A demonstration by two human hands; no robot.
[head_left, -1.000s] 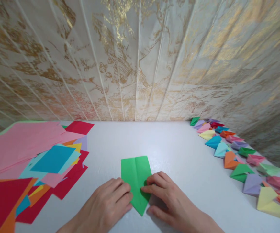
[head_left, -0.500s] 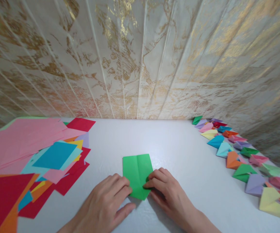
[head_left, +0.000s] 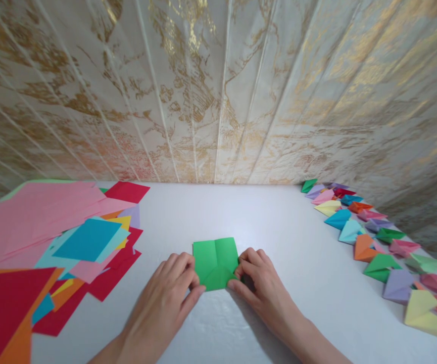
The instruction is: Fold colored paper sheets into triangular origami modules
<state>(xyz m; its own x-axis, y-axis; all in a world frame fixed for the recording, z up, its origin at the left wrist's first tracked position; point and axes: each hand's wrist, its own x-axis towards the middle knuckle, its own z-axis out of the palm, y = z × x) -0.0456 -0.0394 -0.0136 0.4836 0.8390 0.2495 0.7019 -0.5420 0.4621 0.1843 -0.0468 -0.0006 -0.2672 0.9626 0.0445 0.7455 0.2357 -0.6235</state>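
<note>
A small green sheet of paper (head_left: 215,255) lies before me on the white table, with a crease down its middle. Its near edge is folded up, and a triangular flap shows along the bottom. At the lower left corner my left hand (head_left: 171,290) pinches the paper between thumb and curled fingers. My right hand (head_left: 259,283) pinches the lower right corner in the same way, its fingertips partly tucked out of sight at the paper's edge.
Loose coloured paper sheets (head_left: 87,240) lie piled at the left, with a large red sheet (head_left: 9,308) nearest. Rows of folded paper pieces (head_left: 385,263) line the table's right side. A gold-patterned curtain (head_left: 210,101) hangs behind the white table (head_left: 222,212).
The pointed near end of the green paper has been folded upward, leaving a straight bottom edge. Both hands have shifted from lying on the sheet to pinching its lower corners.
</note>
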